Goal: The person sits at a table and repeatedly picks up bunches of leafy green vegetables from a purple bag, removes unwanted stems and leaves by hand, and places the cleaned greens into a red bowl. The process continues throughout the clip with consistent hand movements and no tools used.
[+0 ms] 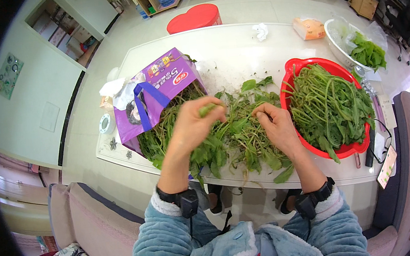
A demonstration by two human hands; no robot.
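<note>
My left hand [200,119] is closed round a piece of green stem, which pokes out between its fingers; the hand is slightly blurred. To its right my right hand [275,123] hovers over a loose pile of leafy greens [246,135], thumb and forefinger pinched together; whether something thin is between them I cannot tell. A purple shopping bag [165,78] with blue handles lies on its side at the left, leafy greens with roots spilling from its mouth. On the right, a red plastic basin [297,63] is heaped with long-stemmed leafy greens [332,108].
The white table [219,41] also bears a crumpled tissue [261,32], an orange tissue pack [308,28], a white bowl [334,43] with lettuce and plastic bags, a roll of tape [106,123] and a phone [387,167]. A red stool [194,17] stands beyond; sofas flank the near side.
</note>
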